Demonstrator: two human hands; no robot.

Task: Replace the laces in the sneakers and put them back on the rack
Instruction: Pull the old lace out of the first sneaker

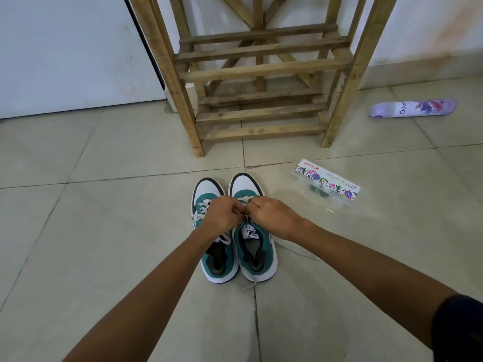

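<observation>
Containers: one clear plastic case (326, 184) lies flat on the tiled floor (104, 231), to the right of the sneakers and in front of the rack's right leg. Its lid carries a floral label reading "Camel". Through the plastic, small dark and green shapes show (too blurred to say what they are). A lilac spray can (413, 107) lies on its side farther right, near the wall.

Wooden rack (261, 74): slatted shelves, standing against the wall; nothing rests on the shelves in view.

Sneakers: teal-and-white pair, side by side on the floor just in front of the rack, toes toward it. Left sneaker (209, 231) is laced in white. Right sneaker (254, 246) has its tongue exposed; a white lace (295, 250) trails from it across the tile to the right, and another loose end shows at its heel.

Hands: left hand (220, 215) is curled, fingertips meeting those of the right hand (271, 216) above the eyelets of the right sneaker. Both appear to pinch the lace at that point (the actual grip is hidden behind the knuckles). Left forearm crosses over the left sneaker.
</observation>
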